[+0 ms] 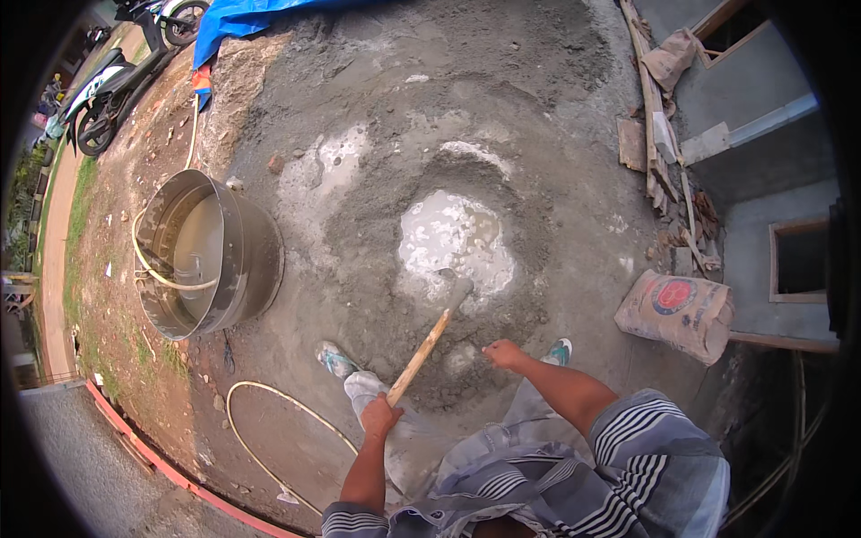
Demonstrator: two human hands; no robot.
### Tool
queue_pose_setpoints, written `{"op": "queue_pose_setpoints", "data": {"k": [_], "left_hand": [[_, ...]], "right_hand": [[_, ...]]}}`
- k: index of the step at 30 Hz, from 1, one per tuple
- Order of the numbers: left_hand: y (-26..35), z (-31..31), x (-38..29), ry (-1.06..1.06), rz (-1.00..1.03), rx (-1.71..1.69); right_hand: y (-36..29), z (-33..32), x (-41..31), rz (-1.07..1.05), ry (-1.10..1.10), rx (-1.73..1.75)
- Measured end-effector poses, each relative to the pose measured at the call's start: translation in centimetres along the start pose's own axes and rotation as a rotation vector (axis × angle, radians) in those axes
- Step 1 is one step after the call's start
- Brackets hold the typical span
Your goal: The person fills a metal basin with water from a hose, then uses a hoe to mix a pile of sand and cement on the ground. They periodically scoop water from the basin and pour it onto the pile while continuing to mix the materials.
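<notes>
My left hand grips the lower end of a wooden handle, which belongs to a hoe. The hoe's metal head rests at the near edge of a pool of wet, whitish cement slurry. Around that pool lies a ring of grey sand-cement mix. Off the handle, my right hand hangs over the near part of the mix, its fingers curled with nothing visible in them. Both my feet stand on the grey ground, either side of the handle.
A metal drum holding cloudy water stands left, a pale hose over its rim. More hose loops near my left foot. Rightward are a paper cement sack, boards and a wall. Motor scooters and blue tarp lie beyond.
</notes>
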State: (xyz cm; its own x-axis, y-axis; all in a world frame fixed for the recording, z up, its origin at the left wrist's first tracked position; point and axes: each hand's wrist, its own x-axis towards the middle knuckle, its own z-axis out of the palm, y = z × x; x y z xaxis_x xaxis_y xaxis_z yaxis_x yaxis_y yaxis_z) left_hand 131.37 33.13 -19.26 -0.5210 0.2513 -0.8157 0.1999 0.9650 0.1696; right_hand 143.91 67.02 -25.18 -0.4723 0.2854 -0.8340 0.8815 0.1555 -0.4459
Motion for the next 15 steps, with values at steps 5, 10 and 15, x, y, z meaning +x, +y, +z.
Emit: {"op": "queue_pose_setpoints", "data": {"k": [5, 10, 15], "left_hand": [[4.4, 4.0, -3.5, 0.076, -0.131, -0.008], [8.0, 7.5, -5.8, 0.019, -0.172, -0.065], [6.8, 9.6, -5.5, -0.080, -0.238, -0.105]], "right_hand": [[0.5, 2.0, 5.1, 0.206, -0.076, 0.241], [-0.2, 8.9, 7.0, 0.499, -0.373, 0.919], [0.1, 13.5, 9.7, 0.548, -0.098, 1.332]]}}
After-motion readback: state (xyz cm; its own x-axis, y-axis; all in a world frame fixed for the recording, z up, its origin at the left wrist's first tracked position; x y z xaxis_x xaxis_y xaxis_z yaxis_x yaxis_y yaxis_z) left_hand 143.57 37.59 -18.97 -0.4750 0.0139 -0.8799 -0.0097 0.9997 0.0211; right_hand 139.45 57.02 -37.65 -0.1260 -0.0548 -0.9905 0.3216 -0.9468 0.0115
